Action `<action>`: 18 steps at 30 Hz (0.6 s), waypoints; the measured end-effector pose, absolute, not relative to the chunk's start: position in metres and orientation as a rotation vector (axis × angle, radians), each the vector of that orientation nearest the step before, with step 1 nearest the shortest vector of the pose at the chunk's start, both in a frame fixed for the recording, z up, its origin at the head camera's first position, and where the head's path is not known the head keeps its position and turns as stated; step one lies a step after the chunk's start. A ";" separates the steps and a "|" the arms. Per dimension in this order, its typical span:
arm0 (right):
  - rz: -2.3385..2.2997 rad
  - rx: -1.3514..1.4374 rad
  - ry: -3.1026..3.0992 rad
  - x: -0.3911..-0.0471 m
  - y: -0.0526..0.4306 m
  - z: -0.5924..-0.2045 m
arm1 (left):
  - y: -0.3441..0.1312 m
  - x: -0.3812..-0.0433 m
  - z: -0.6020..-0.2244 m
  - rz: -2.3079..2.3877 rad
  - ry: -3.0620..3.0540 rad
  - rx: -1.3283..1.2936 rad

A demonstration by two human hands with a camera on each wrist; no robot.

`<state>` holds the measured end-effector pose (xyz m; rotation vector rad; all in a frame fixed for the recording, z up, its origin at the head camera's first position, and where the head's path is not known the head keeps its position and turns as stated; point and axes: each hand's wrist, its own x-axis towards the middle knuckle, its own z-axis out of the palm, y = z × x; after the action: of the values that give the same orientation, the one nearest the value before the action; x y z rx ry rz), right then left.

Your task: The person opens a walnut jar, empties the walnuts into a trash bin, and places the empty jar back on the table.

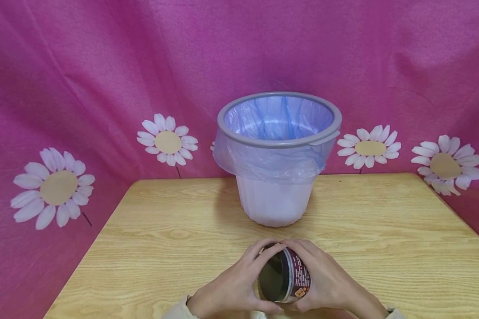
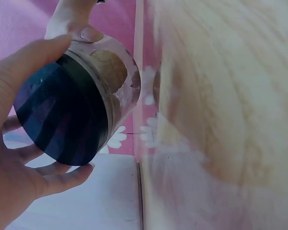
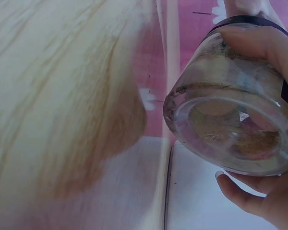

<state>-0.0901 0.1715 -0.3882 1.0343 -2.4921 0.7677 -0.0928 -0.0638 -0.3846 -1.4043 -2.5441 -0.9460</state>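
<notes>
A clear jar [image 1: 300, 275] with a dark printed label lies tipped on its side between my two hands, its dark lid [image 1: 272, 279] toward the left. My left hand [image 1: 236, 278] grips the lid, fingers and thumb curled about its rim, as the left wrist view shows from the lid side [image 2: 62, 112]. Around the jar's body curls my right hand [image 1: 330, 275]. In the right wrist view the round glass base [image 3: 235, 129] faces the camera, with brownish patches seen through it. Whether the lid is loose cannot be told.
Behind the hands on the wooden table [image 1: 163, 230] stands a white bin [image 1: 275, 199] with a grey rim, lined with a translucent blue bag [image 1: 271, 164] folded over its edge. A pink cloth [image 1: 263, 48] with white flowers hangs around the table's back and sides.
</notes>
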 end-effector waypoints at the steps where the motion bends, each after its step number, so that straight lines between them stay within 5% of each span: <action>1: 0.765 1.033 -2.494 -0.090 0.172 -0.388 | -0.064 -0.093 -0.385 -0.937 -2.534 -1.404; 18: 0.768 1.030 -2.502 -0.090 0.171 -0.388 | -0.062 -0.095 -0.386 -1.018 -2.443 -1.384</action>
<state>-0.0897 0.1710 -0.3883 1.0300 -2.5023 0.7676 -0.0952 -0.0619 -0.3859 -1.3840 -2.4427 -1.0178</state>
